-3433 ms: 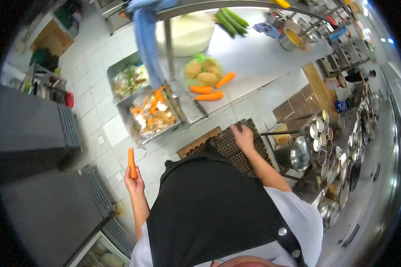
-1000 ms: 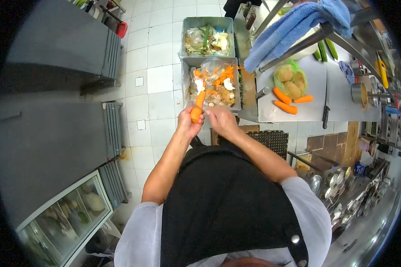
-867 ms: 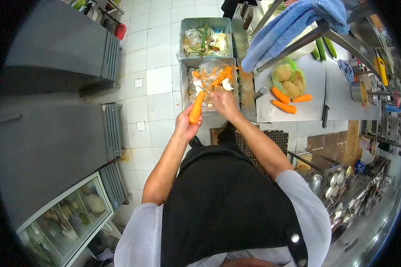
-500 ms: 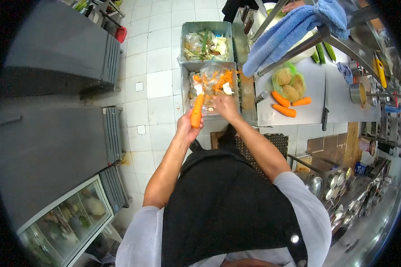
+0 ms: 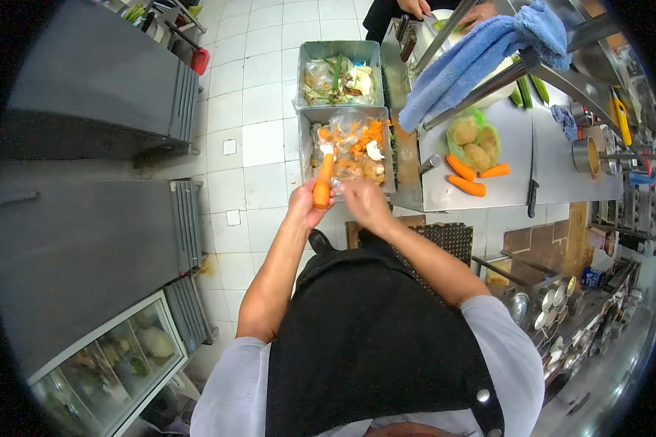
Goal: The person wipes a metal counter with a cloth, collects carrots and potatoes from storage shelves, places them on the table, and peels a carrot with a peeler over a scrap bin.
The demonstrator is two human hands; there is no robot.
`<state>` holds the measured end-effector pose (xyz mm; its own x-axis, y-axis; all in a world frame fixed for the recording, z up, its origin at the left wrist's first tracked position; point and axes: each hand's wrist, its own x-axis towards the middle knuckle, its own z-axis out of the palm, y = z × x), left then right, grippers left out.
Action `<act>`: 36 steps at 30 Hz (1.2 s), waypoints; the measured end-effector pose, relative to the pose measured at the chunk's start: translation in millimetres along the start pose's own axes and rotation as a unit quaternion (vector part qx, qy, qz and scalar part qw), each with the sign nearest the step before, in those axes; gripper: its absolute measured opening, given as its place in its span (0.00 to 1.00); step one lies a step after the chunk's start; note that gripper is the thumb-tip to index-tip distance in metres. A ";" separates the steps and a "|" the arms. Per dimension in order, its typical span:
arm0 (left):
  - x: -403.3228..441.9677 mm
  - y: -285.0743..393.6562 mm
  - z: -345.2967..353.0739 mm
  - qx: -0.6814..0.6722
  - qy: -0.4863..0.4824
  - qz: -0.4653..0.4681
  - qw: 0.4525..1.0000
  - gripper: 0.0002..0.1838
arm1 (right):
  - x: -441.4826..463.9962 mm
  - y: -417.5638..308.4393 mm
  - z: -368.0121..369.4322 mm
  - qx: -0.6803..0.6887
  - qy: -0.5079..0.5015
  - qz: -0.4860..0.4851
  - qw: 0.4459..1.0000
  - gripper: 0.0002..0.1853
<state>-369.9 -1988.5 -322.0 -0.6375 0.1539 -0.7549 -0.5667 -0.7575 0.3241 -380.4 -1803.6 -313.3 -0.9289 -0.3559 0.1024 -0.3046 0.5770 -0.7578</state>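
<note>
My left hand (image 5: 307, 206) is closed around the thick end of an orange carrot (image 5: 323, 183), which points away from me over the near edge of a grey bin (image 5: 304, 149). Close beside the carrot is my right hand (image 5: 366, 202), its fingers curled and somewhat blurred. A small shiny tool, seemingly a peeler (image 5: 335, 185), shows at its fingertips; most of it is hidden by the hand. Inside the bin lie orange peelings (image 5: 370, 137), clear plastic and white scraps.
A second bin (image 5: 304, 54) with vegetable scraps stands behind. On the steel counter (image 5: 506, 186) at right are several carrots (image 5: 466, 186), bagged potatoes (image 5: 476, 155), a knife (image 5: 533, 191) and cucumbers (image 5: 539, 89). A blue towel (image 5: 463, 65) hangs over a rail. Another person's hands (image 5: 415, 7) appear at the top.
My right hand has drawn back toward me and slightly left, closer to the carrot. The carrot has tilted slightly in my left hand. Another person's hand has come into view at the top.
</note>
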 end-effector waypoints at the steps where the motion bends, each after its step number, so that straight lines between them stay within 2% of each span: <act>1: 4.8 0.2 -4.9 0.005 0.006 -0.008 1.000 0.18 | -5.6 -22.3 -4.9 0.020 0.013 -0.025 0.999 0.15; 4: 18.0 -1.1 -19.0 0.050 -0.019 -0.003 0.999 0.18 | 22.3 19.7 7.0 -0.017 -0.018 0.031 0.999 0.14; 6: 8.8 -5.8 -9.5 0.009 -0.008 -0.004 1.000 0.18 | 41.8 35.5 -3.6 -0.007 -0.056 0.097 0.994 0.15; 9: 12.7 -4.4 -5.6 -0.035 -0.003 -0.019 0.999 0.17 | 25.8 29.9 2.6 0.007 0.060 0.039 0.997 0.19; 12: 24.3 -4.0 -11.3 -0.050 -0.053 -0.037 0.997 0.17 | 3.2 7.5 12.9 0.011 0.101 -0.058 0.993 0.22; 15: 20.0 -6.6 -10.6 -0.040 -0.077 -0.040 0.995 0.16 | 31.9 44.2 4.4 -0.040 0.018 0.089 0.995 0.17; 18: -0.5 -2.2 17.7 -0.012 -0.030 -0.032 0.999 0.16 | 38.2 46.5 -15.1 0.030 -0.001 0.139 0.990 0.15; 20: 1.2 -4.9 19.2 0.000 0.002 -0.025 1.000 0.16 | 17.2 24.4 -6.4 0.019 0.064 0.023 0.997 0.15; 23: 18.2 -5.6 0.6 0.020 0.008 -0.021 1.000 0.17 | 0.0 10.9 -2.0 0.001 0.053 -0.028 0.998 0.19; 25: 19.0 -6.6 -3.8 0.034 -0.010 -0.023 0.999 0.17 | 22.4 38.7 2.1 -0.002 0.051 0.047 0.998 0.18; 26: 17.6 -9.2 -4.4 0.012 -0.026 -0.017 0.999 0.17 | 35.9 30.3 -21.1 -0.014 -0.067 0.095 0.993 0.19; 29: 16.8 -10.9 -9.2 -0.034 -0.048 -0.009 0.998 0.15 | 26.4 24.3 -14.5 0.041 0.033 0.082 0.995 0.19; 30: 20.3 -10.8 -11.2 -0.043 -0.040 -0.010 0.998 0.15 | 11.6 12.2 -15.8 0.030 0.035 0.034 0.998 0.18; 33: 20.9 -7.7 -11.4 -0.042 -0.052 -0.021 0.998 0.15 | -1.6 3.2 4.8 0.033 0.090 -0.020 0.995 0.16; 34: 18.4 -6.9 -10.7 -0.037 -0.061 -0.024 0.997 0.15 | 11.2 4.2 -7.9 -0.006 0.047 -0.006 0.999 0.15; 36: 14.7 -7.3 -9.7 -0.043 -0.064 -0.032 0.997 0.15 | 32.1 28.8 -9.5 0.013 0.029 0.076 0.997 0.15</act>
<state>-370.1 -1986.8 -341.0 -0.6667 0.2794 -0.6910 -0.5651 -0.7940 0.2242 -421.0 -1791.5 -325.8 -0.9750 -0.2213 0.0213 -0.1536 0.6013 -0.7841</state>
